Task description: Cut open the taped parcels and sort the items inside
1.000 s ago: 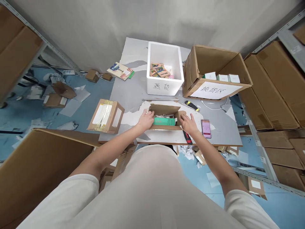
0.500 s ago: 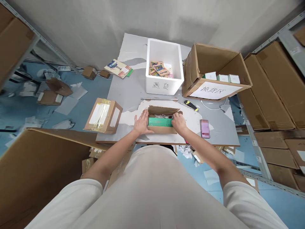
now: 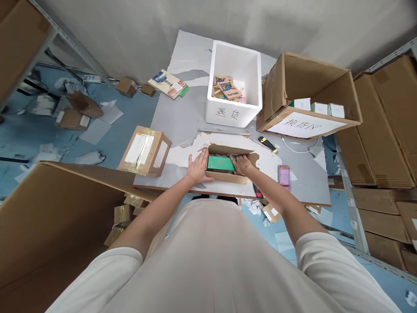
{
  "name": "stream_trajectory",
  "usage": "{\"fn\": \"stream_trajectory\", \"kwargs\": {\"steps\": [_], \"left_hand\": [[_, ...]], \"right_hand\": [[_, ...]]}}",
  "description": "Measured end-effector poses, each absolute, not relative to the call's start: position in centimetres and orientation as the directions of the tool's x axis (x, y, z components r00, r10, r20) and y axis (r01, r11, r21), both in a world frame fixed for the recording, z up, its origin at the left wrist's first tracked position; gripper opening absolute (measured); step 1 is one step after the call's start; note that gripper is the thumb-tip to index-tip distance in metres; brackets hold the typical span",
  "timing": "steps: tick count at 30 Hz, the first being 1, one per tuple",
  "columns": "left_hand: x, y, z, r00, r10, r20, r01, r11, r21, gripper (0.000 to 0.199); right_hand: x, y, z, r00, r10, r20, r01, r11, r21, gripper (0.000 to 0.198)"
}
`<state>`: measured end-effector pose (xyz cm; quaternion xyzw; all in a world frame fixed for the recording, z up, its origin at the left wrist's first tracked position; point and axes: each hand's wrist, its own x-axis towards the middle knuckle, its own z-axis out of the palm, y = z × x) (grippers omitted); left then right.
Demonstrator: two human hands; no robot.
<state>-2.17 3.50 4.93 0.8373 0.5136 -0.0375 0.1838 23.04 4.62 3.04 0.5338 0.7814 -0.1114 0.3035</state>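
In front of me lies an opened brown carton [image 3: 224, 177] with its flaps up and a green box [image 3: 220, 163] inside. My left hand [image 3: 197, 168] is spread against the carton's left end, thumb along the near side. My right hand [image 3: 241, 164] reaches into the right half of the carton, its fingers closed round the right end of the green box; some fingertips are hidden inside.
Behind stand a white foam box [image 3: 233, 116] with small packs and a large carton [image 3: 276, 78] holding white boxes. A yellow-black utility knife [image 3: 267, 144], a phone [image 3: 284, 177] and a red-black tool [image 3: 257, 191] lie right. A taped parcel [image 3: 145, 152] sits left.
My right hand has moved from the carton's right edge into it, onto the green box's end. More of the green box's top shows. My left hand stays at the left end.
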Motion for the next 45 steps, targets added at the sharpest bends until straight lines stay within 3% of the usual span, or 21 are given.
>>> {"fn": "stream_trajectory", "kwargs": {"steps": [6,10,16,21,24,29,34,40,45], "left_hand": [[-2.2,3.8,4.9,0.469,0.852,-0.231,0.868,-0.398,0.296,0.125],[-2.3,3.8,4.9,0.467,0.851,-0.240,0.867,-0.386,0.316,0.127],[-1.7,3.8,4.9,0.462,0.851,-0.250,0.868,-0.375,0.326,0.129],[-1.6,3.7,4.8,0.458,0.856,-0.239,0.868,-0.372,0.329,0.132],[-1.5,3.7,4.8,0.452,0.858,-0.245,0.873,-0.368,0.321,0.129],[-1.2,3.6,5.0,0.441,0.862,-0.251,0.883,-0.366,0.295,0.124],[-0.6,3.6,5.3,0.385,0.889,-0.247,0.906,-0.313,0.283,0.120],[1.1,5.8,6.0,0.287,0.918,-0.273,0.945,-0.225,0.236,0.124],[2.1,9.8,6.5,0.243,0.931,-0.273,0.961,-0.193,0.197,0.122]], "right_hand": [[24.0,5.2,5.0,-0.330,0.735,-0.592,0.870,0.480,0.111,0.093],[26.0,5.1,8.2,-0.405,0.749,-0.525,0.898,0.434,-0.073,0.100],[26.9,3.5,11.3,-0.312,0.908,-0.279,0.912,0.204,-0.355,0.078],[24.4,2.7,9.8,-0.238,0.971,-0.023,0.909,0.214,-0.357,0.062],[22.7,2.6,9.1,-0.153,0.987,0.038,0.926,0.157,-0.344,0.057],[20.0,2.2,9.0,-0.190,0.981,-0.037,0.925,0.166,-0.343,0.067],[19.3,3.4,10.1,-0.201,0.970,-0.136,0.903,0.130,-0.409,0.041],[23.3,6.8,17.7,-0.136,0.990,0.031,0.818,0.130,-0.561,0.032],[25.9,5.1,26.0,-0.162,0.985,0.060,0.820,0.168,-0.548,0.036]]}}
